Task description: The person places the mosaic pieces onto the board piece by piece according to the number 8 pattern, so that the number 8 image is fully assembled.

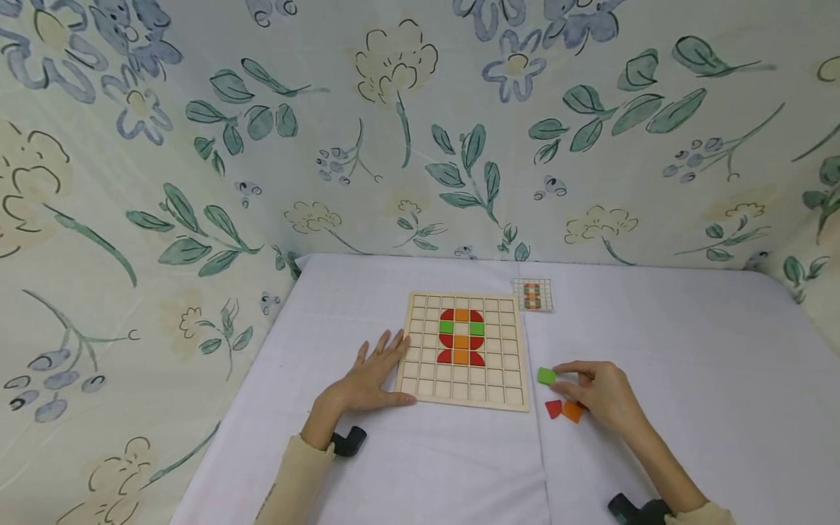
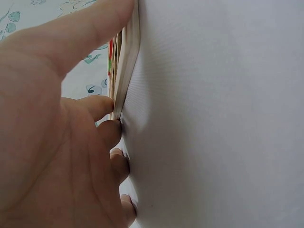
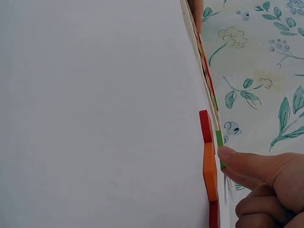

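A wooden grid board (image 1: 426, 385) lies on the white table, with red, orange and green pieces set in its upper middle squares. My left hand (image 1: 370, 379) rests with spread, fairly straight fingers against the board's left edge and lower left corner. To the right of the board, my right hand (image 1: 607, 394) pinches a green square tile (image 1: 546, 375) between thumb and fingertip. Just below that tile lie a red piece (image 1: 554, 409) and an orange square tile (image 1: 573, 412). From the right wrist, another red piece (image 3: 214, 213) shows beyond the orange one.
A small pattern card (image 1: 534, 295) with a printed grid lies by the board's top right corner. Floral cloth (image 1: 367, 146) hangs behind and to the left of the table (image 1: 709, 350). Black wrist devices (image 1: 350, 442) sit at both sleeves.
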`<move>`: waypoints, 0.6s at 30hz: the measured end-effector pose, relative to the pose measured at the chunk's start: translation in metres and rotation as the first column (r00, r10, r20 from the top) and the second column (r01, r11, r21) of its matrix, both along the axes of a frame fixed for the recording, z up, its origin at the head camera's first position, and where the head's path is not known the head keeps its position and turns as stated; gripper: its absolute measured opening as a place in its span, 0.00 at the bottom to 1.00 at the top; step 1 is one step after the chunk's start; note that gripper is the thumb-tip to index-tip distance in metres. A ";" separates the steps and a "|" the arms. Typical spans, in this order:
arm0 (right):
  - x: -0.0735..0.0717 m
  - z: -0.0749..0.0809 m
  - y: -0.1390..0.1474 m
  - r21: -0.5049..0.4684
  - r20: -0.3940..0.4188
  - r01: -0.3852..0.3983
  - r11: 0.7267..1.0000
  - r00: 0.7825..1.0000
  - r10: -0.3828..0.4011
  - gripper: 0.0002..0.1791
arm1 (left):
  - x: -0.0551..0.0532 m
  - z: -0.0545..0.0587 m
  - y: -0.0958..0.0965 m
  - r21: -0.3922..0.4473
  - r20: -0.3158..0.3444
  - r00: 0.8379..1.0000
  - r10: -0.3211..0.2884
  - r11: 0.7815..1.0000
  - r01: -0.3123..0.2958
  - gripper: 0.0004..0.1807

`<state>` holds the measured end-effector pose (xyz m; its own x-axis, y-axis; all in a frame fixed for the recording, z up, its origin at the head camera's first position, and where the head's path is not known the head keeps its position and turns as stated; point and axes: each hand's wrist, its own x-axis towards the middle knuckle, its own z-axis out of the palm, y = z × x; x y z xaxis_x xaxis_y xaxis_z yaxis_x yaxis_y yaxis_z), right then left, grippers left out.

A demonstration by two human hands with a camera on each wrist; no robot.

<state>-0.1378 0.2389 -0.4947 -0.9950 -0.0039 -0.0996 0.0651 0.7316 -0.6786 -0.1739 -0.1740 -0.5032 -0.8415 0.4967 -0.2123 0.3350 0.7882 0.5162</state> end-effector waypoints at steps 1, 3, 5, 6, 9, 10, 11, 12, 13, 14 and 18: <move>0.000 0.001 -0.001 -0.002 -0.003 -0.003 1.000 1.000 0.003 0.18 | 0.000 0.000 0.000 0.001 0.000 1.000 0.001 1.000 -0.001 0.61; -0.001 0.003 -0.003 -0.009 -0.009 -0.011 1.000 1.000 0.011 0.18 | 0.000 0.000 0.000 0.003 0.001 1.000 0.002 1.000 -0.002 0.61; -0.002 0.004 -0.006 -0.014 -0.013 -0.019 1.000 1.000 0.019 0.18 | 0.000 -0.001 0.000 0.001 0.002 1.000 0.002 1.000 -0.002 0.61; -0.003 0.004 -0.008 -0.017 -0.014 -0.025 1.000 1.000 0.025 0.18 | 0.000 -0.001 0.000 0.002 0.002 1.000 0.002 1.000 -0.002 0.61; -0.005 0.005 -0.015 -0.031 -0.009 -0.038 0.999 0.999 0.038 0.18 | 0.000 -0.001 0.000 0.002 0.002 1.000 0.002 1.000 -0.002 0.61; -0.005 0.005 -0.018 -0.035 -0.006 -0.041 0.999 0.999 0.041 0.18 | 0.000 -0.001 0.000 0.000 0.002 1.000 0.002 1.000 -0.002 0.61; -0.006 0.005 -0.021 -0.044 0.000 -0.044 0.998 0.999 0.044 0.18 | 0.000 -0.001 0.000 -0.002 0.002 1.000 0.002 1.000 -0.002 0.61; -0.006 0.005 -0.024 -0.050 0.001 -0.052 0.997 0.999 0.052 0.18 | 0.000 -0.001 0.000 0.000 0.000 1.000 0.002 1.000 -0.002 0.61; -0.006 0.006 -0.028 -0.058 0.007 -0.054 0.997 0.998 0.055 0.19 | 0.000 -0.001 0.000 -0.003 0.000 1.000 0.003 1.000 -0.003 0.61; -0.007 0.006 -0.031 -0.068 0.012 -0.055 0.996 0.998 0.056 0.19 | 0.000 -0.001 0.000 -0.004 0.000 1.000 0.003 1.000 -0.003 0.61; -0.009 0.007 -0.044 -0.105 0.020 -0.075 0.992 0.997 0.078 0.18 | 0.000 0.001 0.001 -0.005 0.003 1.000 0.006 1.000 -0.006 0.61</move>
